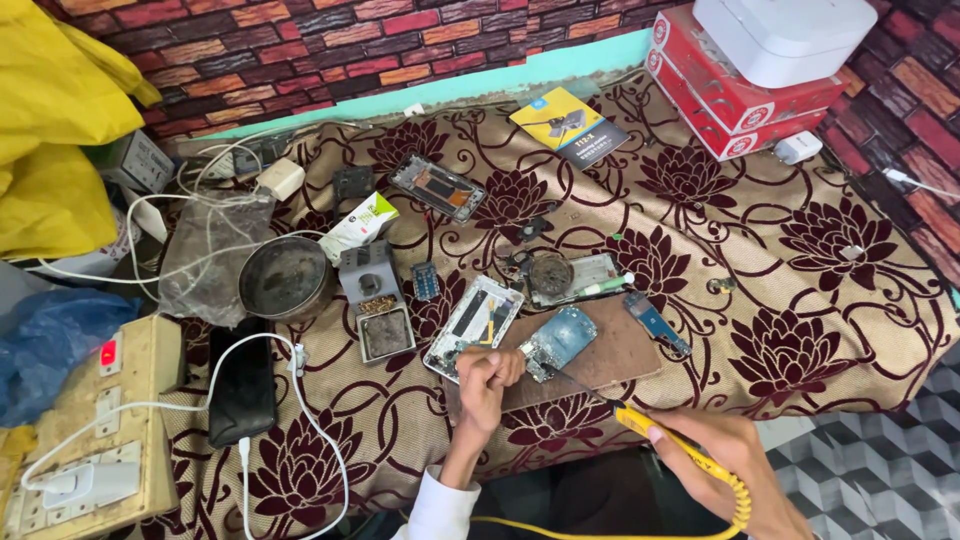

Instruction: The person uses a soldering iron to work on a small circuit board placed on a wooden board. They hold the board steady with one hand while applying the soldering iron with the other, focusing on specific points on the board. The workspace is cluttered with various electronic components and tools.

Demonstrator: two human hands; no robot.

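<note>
— Nearest the lens? Right hand [735,455], grip wrapped round yellow soldering iron [640,425], tip on blue circuit board [558,340] atop brown mat [610,360].

— And left hand [485,375]?

— Pinched beside board, contents hidden. Opened phone frame [472,322] adjacent, metal bowl [285,278] farther left on table [800,300].

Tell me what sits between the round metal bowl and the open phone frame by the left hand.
In the head view, a grey soldering-tip cleaner stand sits between the metal bowl and the phone frame, with a small blue board just beyond it.
</note>
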